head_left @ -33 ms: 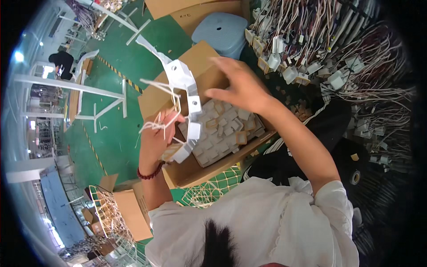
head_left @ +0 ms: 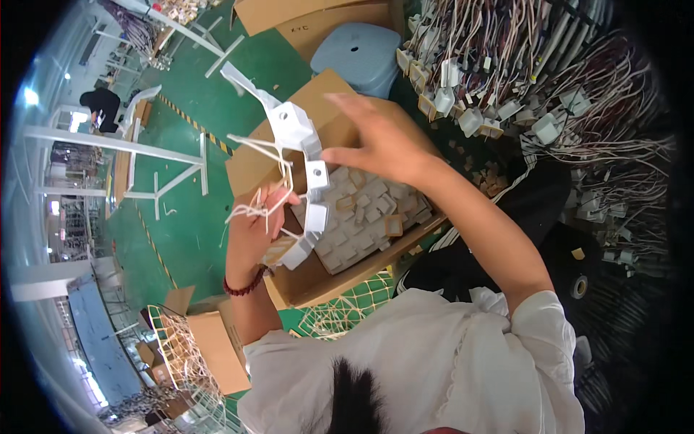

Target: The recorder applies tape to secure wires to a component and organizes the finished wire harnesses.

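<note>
A strip of white block-shaped plastic housings [head_left: 316,175], joined by white cables, hangs in a curve over an open cardboard box. My left hand [head_left: 254,228] is closed on its cables, with loose white ends sticking out past the fingers. To the right of the strip is my right hand [head_left: 387,145], fingers spread and holding nothing. Its thumb tip is close to the housings; whether it touches them I cannot tell. Beneath both hands, the cardboard box [head_left: 347,291] holds many small white pieces [head_left: 354,231], some with tan square frames.
A blue plastic stool [head_left: 358,54] stands behind the box. Bundles of cables with white connectors [head_left: 499,79] hang along the right side. At lower left are another carton [head_left: 215,351] and netting [head_left: 173,343]. A person in black [head_left: 105,108] works far left.
My right hand has shifted slightly left, bringing its thumb nearer the strip. My left hand stays closed on the cables.
</note>
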The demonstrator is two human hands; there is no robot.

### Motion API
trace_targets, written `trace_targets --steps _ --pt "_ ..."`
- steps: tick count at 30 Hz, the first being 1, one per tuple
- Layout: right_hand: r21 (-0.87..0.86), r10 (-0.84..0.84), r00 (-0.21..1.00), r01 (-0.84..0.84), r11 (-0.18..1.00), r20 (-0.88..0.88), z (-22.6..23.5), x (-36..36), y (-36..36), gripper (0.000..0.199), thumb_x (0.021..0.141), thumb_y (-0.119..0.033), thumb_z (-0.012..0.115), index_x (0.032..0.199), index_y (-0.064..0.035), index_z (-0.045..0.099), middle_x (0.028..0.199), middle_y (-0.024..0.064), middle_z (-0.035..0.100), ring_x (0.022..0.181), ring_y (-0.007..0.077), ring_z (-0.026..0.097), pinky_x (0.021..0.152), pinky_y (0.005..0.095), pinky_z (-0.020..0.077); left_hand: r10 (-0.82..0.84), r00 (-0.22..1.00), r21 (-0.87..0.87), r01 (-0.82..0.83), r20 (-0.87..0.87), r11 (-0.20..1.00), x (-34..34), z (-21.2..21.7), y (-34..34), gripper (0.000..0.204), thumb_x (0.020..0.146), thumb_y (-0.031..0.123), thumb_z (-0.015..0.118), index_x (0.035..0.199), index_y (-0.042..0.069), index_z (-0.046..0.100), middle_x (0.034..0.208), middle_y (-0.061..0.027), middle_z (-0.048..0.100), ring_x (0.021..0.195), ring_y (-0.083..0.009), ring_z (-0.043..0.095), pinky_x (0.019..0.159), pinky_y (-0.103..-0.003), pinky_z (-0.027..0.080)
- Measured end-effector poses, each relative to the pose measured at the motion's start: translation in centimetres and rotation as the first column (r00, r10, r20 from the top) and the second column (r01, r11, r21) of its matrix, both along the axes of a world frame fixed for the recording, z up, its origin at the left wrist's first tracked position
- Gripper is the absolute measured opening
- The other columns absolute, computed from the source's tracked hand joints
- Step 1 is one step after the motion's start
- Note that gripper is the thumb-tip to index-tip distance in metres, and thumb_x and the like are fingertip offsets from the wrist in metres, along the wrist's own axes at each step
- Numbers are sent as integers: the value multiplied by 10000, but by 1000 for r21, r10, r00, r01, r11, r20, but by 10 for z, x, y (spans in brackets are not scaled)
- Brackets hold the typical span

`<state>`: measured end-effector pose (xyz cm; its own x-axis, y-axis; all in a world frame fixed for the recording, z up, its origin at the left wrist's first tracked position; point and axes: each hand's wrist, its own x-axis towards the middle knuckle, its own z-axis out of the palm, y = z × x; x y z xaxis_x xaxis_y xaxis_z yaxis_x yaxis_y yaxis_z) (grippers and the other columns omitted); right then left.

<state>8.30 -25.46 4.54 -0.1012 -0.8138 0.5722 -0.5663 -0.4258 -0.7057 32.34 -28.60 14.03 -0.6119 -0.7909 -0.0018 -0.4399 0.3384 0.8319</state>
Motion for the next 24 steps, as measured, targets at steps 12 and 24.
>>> trace_targets --steps 12,24 --pt "161 181 637 -440 884 749 -5 0 -8 448 825 -196 773 1220 -47 620 1026 35 670 879 89 589 757 257 495 209 977 142 -212 37 967 39 -46 -29 362 985 325 550 807 26 653 497 55 395 459 -32 328 446 -228 223" --pt "412 -258 383 -403 817 887 -58 -85 34 475 943 -415 584 1273 -74 550 1147 39 616 1033 151 603 868 324 524 393 919 214 -383 -5 899 61 -47 -24 322 973 317 577 867 26 665 525 65 397 445 -9 316 415 -197 196"
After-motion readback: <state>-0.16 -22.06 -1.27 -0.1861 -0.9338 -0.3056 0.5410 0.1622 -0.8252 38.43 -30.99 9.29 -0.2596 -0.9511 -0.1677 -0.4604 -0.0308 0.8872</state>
